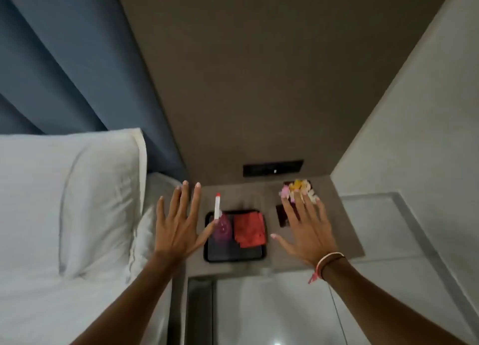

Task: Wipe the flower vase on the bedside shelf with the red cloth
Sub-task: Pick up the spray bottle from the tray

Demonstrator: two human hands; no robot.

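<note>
The red cloth (250,229) lies folded in a black tray (234,256) on the bedside shelf. Beside it in the tray stands a pink spray bottle (220,225) with a white, red-tipped nozzle. The flower vase (298,189) with pink, yellow and white flowers sits at the shelf's back right; its body is mostly hidden behind my right hand (308,230). My left hand (178,228) hovers left of the tray, palm down, fingers spread. My right hand is also spread flat, held above the shelf between tray and vase. Neither hand holds anything.
A dark flat object (282,215) lies on the shelf (344,243) by the vase. A black switch panel (272,167) is on the back wall. A bed with a white pillow (70,197) is at the left; a grey wall rises at the right.
</note>
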